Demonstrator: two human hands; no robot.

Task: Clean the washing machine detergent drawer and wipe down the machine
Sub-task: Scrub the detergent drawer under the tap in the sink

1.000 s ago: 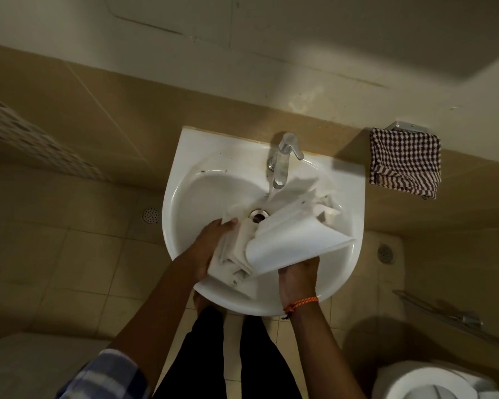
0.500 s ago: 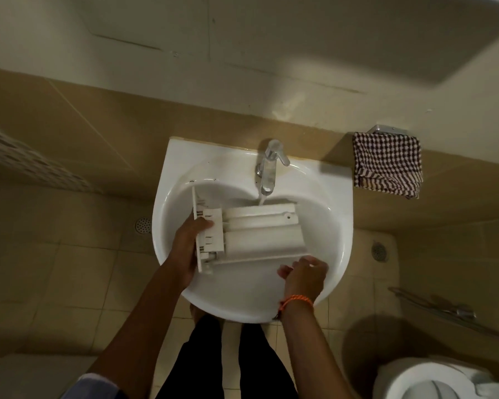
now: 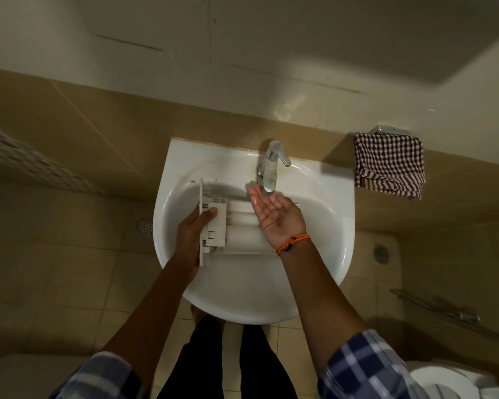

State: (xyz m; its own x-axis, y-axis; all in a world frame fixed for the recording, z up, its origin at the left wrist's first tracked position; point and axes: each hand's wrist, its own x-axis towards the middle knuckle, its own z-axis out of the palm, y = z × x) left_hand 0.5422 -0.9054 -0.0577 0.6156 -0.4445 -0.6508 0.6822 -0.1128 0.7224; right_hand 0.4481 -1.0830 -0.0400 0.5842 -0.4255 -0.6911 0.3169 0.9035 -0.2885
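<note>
Lying across the sink [image 3: 340, 254] basin, the detergent drawer [image 3: 236, 226] looks light, rigid, likely slippery when wet. The left hand [image 3: 189, 240] grips its front panel, the safest hold; the right hand [image 3: 274, 213] cups open, empty, under the tap [image 3: 271, 168].

— Where is the left hand [image 3: 189, 234]?

— At about nine o'clock, forearm running up from seven, thumb laid forward and the fingers hidden behind what it grips.

— And the right hand [image 3: 277, 216]?

— Just right of centre, palm turned up, fingers [image 3: 255, 198] straight and together, pointing toward eleven o'clock. An orange braided band [image 3: 293, 243] sits on that wrist. Both forearms are bare, checked sleeves pushed back.
</note>
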